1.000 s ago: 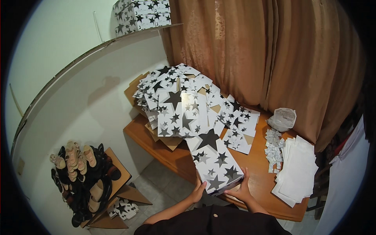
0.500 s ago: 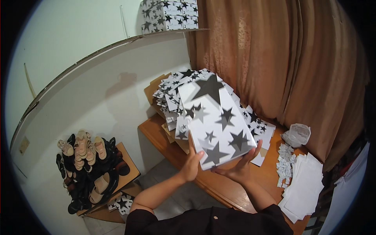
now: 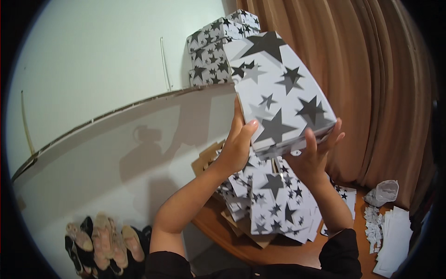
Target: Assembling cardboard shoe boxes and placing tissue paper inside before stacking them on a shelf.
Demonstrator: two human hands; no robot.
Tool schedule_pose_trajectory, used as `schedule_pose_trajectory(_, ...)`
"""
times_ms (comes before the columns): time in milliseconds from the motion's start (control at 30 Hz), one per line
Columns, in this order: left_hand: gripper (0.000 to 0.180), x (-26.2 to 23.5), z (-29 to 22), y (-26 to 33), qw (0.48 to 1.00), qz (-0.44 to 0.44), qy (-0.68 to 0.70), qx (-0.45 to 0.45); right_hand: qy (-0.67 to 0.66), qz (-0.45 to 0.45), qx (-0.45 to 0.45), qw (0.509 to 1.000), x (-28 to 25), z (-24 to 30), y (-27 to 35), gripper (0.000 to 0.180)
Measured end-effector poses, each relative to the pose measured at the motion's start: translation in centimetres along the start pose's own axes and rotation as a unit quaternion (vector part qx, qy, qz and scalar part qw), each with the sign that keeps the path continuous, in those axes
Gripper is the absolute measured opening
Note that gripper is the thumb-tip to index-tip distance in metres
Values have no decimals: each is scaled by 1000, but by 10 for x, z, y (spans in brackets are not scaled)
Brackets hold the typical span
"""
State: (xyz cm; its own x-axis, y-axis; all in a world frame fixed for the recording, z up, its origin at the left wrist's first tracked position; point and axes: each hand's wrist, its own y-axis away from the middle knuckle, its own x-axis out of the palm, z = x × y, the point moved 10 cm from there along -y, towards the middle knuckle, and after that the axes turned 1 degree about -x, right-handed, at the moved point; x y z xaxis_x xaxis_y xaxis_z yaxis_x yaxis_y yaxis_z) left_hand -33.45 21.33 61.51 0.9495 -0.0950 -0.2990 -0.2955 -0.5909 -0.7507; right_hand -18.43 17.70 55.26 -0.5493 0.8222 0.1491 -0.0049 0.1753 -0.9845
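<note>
I hold up a white box with black stars, raised high in front of the brown curtain. My left hand grips its left side, thumb on the top face. My right hand supports its near right corner from below. Just behind it, two more star-patterned boxes are stacked on a high ledge against the wall. Below my hands, a pile of flat star-patterned sheets and boxes lies on the wooden table.
A brown curtain hangs at the right. White paper stacks and a crumpled plastic bag lie on the table's right end. Several shoes sit on a low rack at lower left. Cardboard pieces lean by the wall.
Both hands have lifted the star box from the table's front edge up to the level of the high ledge. The view has tilted upward with it.
</note>
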Motion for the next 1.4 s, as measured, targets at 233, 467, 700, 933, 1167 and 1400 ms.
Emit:
schedule_pose_trajectory(233,49,-70,-17,-39,958,-44,-152,239,30,-120,5,992,46,-27,-81,88)
schedule_pose_trajectory(467,42,-78,43,-72,742,-102,-595,292,6,-103,16,995,130,-87,-183,107)
schedule_pose_trajectory(700,55,-71,119,-118,713,-69,-672,187,-84,-4,-36,996,217,-112,-270,107)
schedule_pose_trajectory(933,59,-69,145,-118,686,16,-718,117,-60,20,7,998,264,-128,-305,94)
schedule_pose_trajectory(1167,61,-68,155,-117,653,45,-747,116,57,-82,62,993,274,-95,-301,50)
schedule_pose_trajectory(1400,62,-64,167,-116,506,87,-851,109,89,54,170,980,357,-136,-286,80)
